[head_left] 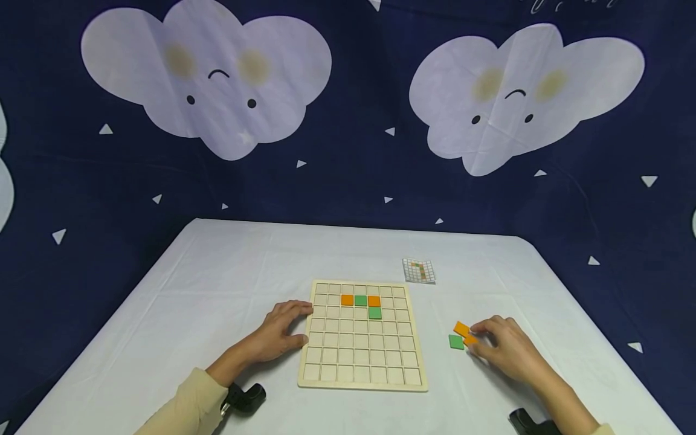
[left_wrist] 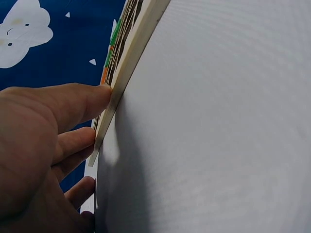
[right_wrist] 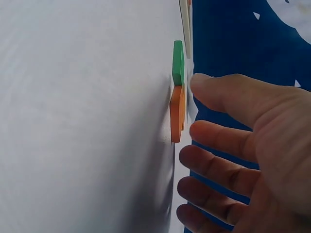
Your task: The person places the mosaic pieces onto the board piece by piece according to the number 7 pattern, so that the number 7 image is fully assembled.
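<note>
White table, navy cloud b/g, our L hand, relaxed, touching left edge of grid board, our R hand, loosely parted, empty, by orange tiles + green tile, right of board

A white-covered counter stands before a dark blue backdrop, which is printed with large pale upside-down clouds and scattered small white triangles.

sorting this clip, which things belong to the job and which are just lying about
Likely the job:
gridded board
four tiles on it
loose green tile
loose orange tiles
pattern card

Likely just there:
cloud backdrop
white cloth
black wrist devices
</note>
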### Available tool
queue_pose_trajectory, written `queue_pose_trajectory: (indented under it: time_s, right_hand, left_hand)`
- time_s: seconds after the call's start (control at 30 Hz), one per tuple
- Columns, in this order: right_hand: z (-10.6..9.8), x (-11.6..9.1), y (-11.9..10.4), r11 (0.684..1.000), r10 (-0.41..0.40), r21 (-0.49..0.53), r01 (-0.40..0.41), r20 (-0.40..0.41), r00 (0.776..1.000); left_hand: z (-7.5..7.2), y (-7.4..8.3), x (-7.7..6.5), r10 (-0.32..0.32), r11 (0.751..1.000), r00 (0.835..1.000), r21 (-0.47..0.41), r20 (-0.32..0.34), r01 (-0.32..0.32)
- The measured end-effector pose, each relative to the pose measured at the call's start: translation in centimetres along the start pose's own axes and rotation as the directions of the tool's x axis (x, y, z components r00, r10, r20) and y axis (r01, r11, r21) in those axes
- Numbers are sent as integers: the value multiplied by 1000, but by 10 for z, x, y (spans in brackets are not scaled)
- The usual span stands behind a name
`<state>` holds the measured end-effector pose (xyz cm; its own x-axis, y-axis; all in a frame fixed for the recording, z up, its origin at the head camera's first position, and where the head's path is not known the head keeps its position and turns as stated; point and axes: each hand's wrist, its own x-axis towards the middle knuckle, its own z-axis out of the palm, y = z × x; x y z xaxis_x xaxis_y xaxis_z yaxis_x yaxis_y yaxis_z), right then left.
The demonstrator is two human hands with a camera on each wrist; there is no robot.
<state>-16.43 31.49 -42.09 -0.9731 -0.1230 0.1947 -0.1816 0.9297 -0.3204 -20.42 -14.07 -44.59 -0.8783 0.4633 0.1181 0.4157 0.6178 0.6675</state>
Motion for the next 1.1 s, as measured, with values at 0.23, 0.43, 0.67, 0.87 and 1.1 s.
queue_pose_trajectory:
  time_s: [0.23,0.43,0.67,0.87,1.1]
  right_hand:
    - [1,-3,1,999,37,-4,-37,43,998]
    - [2,-2,3,1000,14,-19,-13,22,1000]
    - [4,-2,7,999,-27,-40,26,-27,999]
    - [4,-2,8,999,-29,-44,28,-32,999]
    - [4,-2,10,999,-20,-41,18,-27,999]
  left_hand:
    - [0,0,0,0,1000,1000,0,-1,0]
    - [0,0,0,-2,1000,1000,0,0,2]
    - [0,0,0,-1,1000,1000,1,0,1]
    - [-1,1,0,9,1000,1000,-4,0,-9]
    - [0,1,-1,9,1000,1000,-1,1,-9]
